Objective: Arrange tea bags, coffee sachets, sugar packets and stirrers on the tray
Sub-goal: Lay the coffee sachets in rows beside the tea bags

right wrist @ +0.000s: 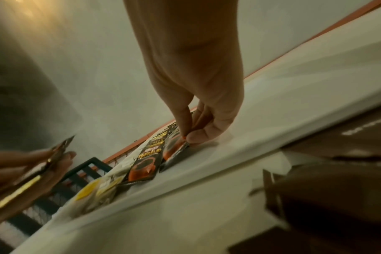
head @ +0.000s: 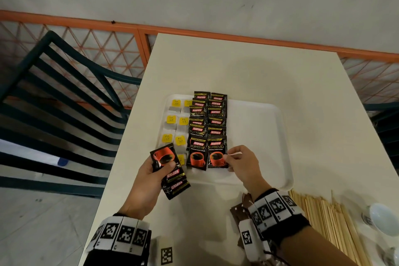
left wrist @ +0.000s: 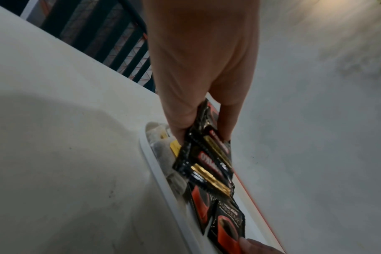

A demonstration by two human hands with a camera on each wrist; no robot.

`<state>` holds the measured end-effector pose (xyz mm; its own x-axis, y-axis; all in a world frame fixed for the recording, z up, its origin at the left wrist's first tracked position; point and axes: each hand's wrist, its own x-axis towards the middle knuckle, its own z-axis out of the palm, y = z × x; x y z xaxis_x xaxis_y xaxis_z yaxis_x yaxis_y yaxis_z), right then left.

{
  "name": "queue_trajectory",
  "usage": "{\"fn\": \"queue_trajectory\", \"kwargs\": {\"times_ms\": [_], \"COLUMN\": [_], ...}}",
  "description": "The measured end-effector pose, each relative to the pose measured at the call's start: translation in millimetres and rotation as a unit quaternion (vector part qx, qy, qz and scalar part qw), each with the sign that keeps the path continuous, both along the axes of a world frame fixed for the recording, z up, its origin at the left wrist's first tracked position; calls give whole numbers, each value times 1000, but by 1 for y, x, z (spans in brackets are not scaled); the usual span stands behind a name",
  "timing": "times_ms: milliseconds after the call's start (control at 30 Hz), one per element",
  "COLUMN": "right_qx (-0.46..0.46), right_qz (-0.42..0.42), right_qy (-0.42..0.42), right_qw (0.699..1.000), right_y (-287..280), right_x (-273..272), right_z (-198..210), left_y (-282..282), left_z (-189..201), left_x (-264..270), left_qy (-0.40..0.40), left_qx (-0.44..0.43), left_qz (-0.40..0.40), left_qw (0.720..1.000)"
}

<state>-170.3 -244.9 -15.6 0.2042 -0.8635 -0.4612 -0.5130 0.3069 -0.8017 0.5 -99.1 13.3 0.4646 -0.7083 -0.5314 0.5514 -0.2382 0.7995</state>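
Glossy foil coffee sachets (head: 217,151), smooth matt plastic tray (head: 259,136), pale wooden stirrers (head: 323,218).

right hand (head: 241,161) pinching tray's (head: 278,136) nearest sachet (head: 217,153)

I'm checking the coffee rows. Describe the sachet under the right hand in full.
The coffee sachet is glossy black foil with a red Kopiko label, gold Supremo lettering and a red cup picture. It lies flat on the white tray, nearest in the right column, overlapping the sachet behind. The right hand pinches its right edge.
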Motion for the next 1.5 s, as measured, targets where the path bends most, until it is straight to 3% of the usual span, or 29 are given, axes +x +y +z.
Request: {"fn": "queue_trajectory", "kwargs": {"times_ms": [267,333,500,567,733,900,1033,1267,1367,1500], "right_qx": [-134,-150,-70,-57,27,71,4,46,46,60], "right_qz": [63,98,236,226,122,47,46,58,26,13], "right_qy": [98,68,-56,-74,-138,-217,-136,-188,-189,-175], "right_qw": [984,981,968,970,982,973,990,979,981,983], "right_y": [10,17,40,39,29,18,13,10,9,7], "right_x": [4,7,18,18,13,-3,-10,-26,-29,-31], "right_z": [2,11,33,33,37,40,42,44,43,41], "left_y": [-9,-15,-26,-28,-30,-26,-25,-22,-22,-20], "left_z": [-1,-3,-1,-1,3,6,6,10,10,6], "left_x": [-10,-13,-21,-25,-25,-15,-11,-13,-15,-17], "left_qy": [-55,-86,-141,-131,16,-35,-53,-16,-21,-65], "left_qx": [21,36,40,35,20,26,29,14,13,56], "left_qz": [-29,-47,-93,-99,-68,-74,-41,-25,-57,-21], "left_qw": [998,995,985,986,997,996,997,999,998,996]}}
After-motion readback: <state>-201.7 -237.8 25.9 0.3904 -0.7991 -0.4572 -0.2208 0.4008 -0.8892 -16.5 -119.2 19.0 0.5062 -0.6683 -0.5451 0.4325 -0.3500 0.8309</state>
